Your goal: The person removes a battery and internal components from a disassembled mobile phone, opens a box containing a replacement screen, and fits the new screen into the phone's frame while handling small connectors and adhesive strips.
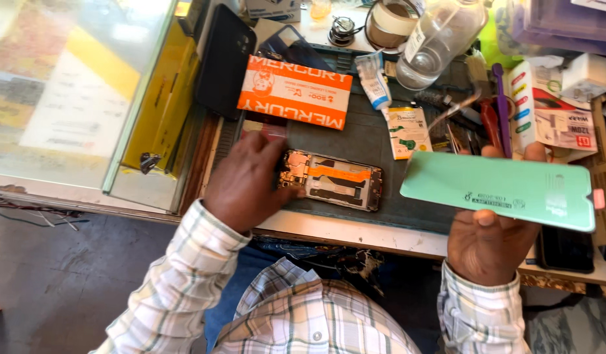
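My left hand [247, 180] rests on the left end of an opened phone [335, 180], its back off and its circuit board and orange flex cable showing; the fingers press on its camera end. The phone lies on a dark grey work mat [368, 137]. My right hand [489, 242] holds up a pale green screen-protector sheet [499, 190] with a small pink tab at its right end, thumb on its face, fingertips behind its top edge. The sheet hovers over the bench's right part, apart from the phone.
An orange and white flat box [295, 90] lies behind the phone, a black phone [224, 62] to its left. A clear bottle [437, 42], tape roll [389, 23], small tubes, tweezers, screwdrivers [496, 118] and a white carton [552, 115] crowd the back right. A glass display case [73, 92] stands left.
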